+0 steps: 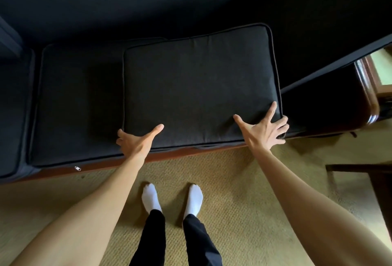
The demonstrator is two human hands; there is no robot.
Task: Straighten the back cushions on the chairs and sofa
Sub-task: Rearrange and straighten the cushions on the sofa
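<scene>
1. Between the two hands, and running away from them toward the sofa's back, lies a dark cushion (201, 87); it sits raised above the seat cushion (76, 104) to the left hand's outer side and overlaps that cushion's edge.
2. Its long axis runs side to side, from one hand to the other, so the hands bracket its near edge at the two near corners.
3. At the near-left corner the left hand (135, 141) is spread wide, thumb lying on the top face, fingers curling round the corner's side; whether they grip underneath I cannot tell.
4. At the near-right corner the right hand (265, 130) is also splayed wide, palm and fingers flat on the top face, the outer fingers wrapped over the edge next to the sofa's armrest (335, 57).
5. Neither hand is clearly nearer: both reach about equally far, with the person's feet (171, 199) on the carpet (254, 191) centred on the cushion.
6. The cushion looks slightly skewed, its far-right corner set further back than its far-left.
7. My judgement is that the next move lifts or tips it away from the hands, upright against the dark backrest beyond it.
</scene>
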